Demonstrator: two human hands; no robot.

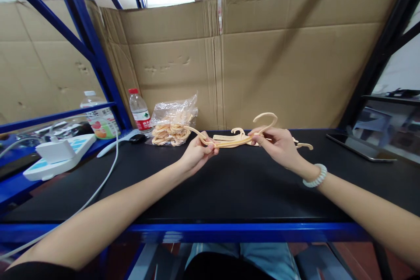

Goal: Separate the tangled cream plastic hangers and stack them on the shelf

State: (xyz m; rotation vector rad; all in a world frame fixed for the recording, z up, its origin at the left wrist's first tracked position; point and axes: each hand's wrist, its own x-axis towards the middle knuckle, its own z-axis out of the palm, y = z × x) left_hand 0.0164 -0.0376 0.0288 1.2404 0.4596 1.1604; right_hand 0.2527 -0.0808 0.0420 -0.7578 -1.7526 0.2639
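Both hands hold up a beige plastic clothes hanger (232, 142) over the black tabletop. My left hand (198, 152) pinches it at its left end, where a curved arm sticks out to the upper left. My right hand (278, 145) is closed on it near the hook (271, 118), which curls up above the fingers. Behind it, several more beige hangers (239, 133) lie on the table, partly hidden by the held one and my right hand. A clear plastic bag (175, 111) with beige hangers (170, 134) spilling out sits left of my left hand.
A red-capped water bottle (139, 111) stands beside the bag. Farther left are a white power strip (59, 157) with a charger and cable, and another bottle (100, 118). A dark tablet-like device (359, 146) lies at the right. Cardboard (295, 61) walls the back of the table.
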